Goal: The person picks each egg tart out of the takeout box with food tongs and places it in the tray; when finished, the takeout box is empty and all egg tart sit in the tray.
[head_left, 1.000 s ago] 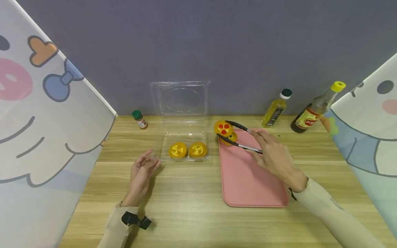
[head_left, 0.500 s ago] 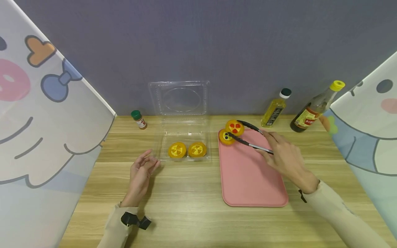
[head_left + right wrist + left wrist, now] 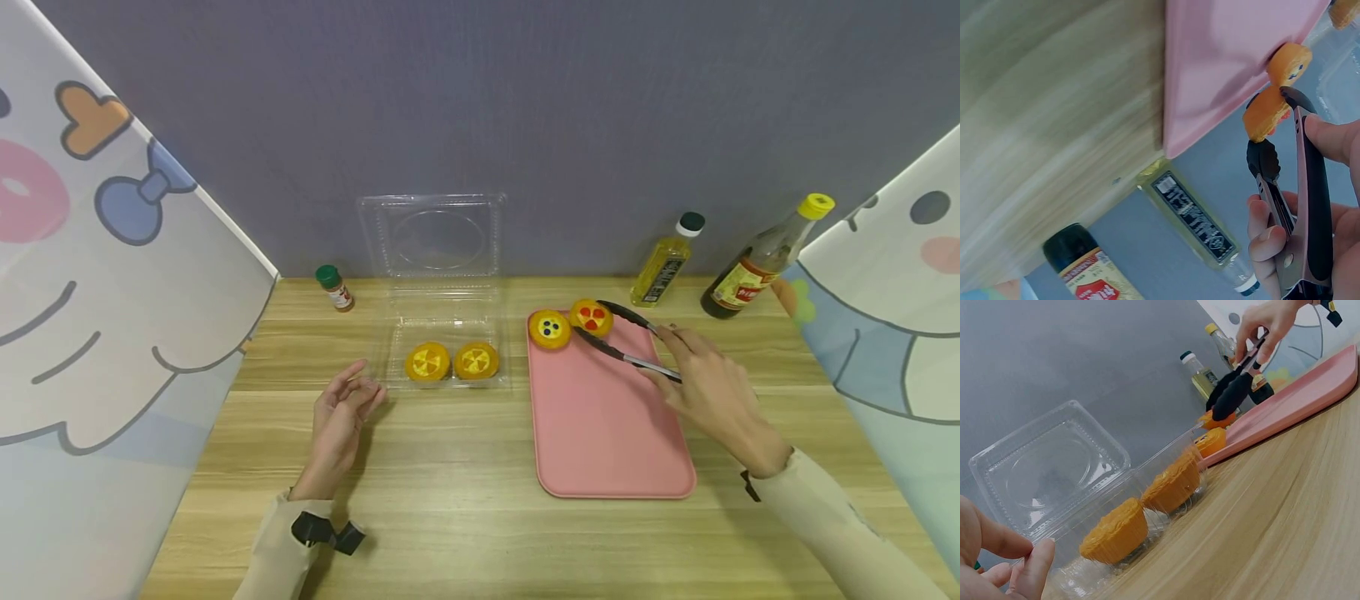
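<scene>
My right hand [image 3: 708, 392] grips black-and-silver tongs [image 3: 1304, 187]. Between the tong tips is a round tart with red fruit [image 3: 591, 317], low over the far edge of the pink tray [image 3: 611, 433]. Beside it, at the tray's far left corner, sits a tart with blue dots [image 3: 550, 329]. My left hand [image 3: 347, 412] pinches the near left edge of an open clear plastic box [image 3: 1094, 512] between thumb and index finger [image 3: 1004, 537]. Two tarts with yellow wedge tops, a left one [image 3: 427, 362] and a right one [image 3: 477, 361], lie in the front of the box.
Behind the tray stand an oil bottle [image 3: 663, 262] and a dark sauce bottle with a yellow cap [image 3: 757, 271]. A small green-capped spice jar [image 3: 334, 288] is at the back left. The box's raised lid [image 3: 438, 237] leans toward the grey wall.
My right hand has moved right with the tongs, carrying the red-fruit tart from above the blue-dotted tart to its right side. The left hand and the box have stayed put.
</scene>
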Action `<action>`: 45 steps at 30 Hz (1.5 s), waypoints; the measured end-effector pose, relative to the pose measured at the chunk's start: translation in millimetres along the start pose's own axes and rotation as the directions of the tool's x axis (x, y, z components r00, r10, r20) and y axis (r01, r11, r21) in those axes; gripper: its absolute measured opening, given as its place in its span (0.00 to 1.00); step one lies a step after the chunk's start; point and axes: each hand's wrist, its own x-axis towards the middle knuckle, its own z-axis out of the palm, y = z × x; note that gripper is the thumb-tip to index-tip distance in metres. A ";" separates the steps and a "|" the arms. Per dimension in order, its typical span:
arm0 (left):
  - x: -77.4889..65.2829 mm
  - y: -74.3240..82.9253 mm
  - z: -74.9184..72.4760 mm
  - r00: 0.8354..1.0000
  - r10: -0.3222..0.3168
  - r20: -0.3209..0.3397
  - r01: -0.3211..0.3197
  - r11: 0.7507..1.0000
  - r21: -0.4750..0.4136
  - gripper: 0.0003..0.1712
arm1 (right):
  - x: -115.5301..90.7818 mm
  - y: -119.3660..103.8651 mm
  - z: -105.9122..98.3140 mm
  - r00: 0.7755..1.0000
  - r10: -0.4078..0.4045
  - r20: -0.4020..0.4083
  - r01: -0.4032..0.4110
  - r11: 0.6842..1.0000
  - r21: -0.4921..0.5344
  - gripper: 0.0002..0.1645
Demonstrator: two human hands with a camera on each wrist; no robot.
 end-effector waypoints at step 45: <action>1.3 -1.0 -0.9 1.000 0.010 0.005 -0.009 1.000 -0.020 0.33 | 4.9 -13.4 1.5 1.000 0.014 0.021 -0.015 0.998 0.059 0.50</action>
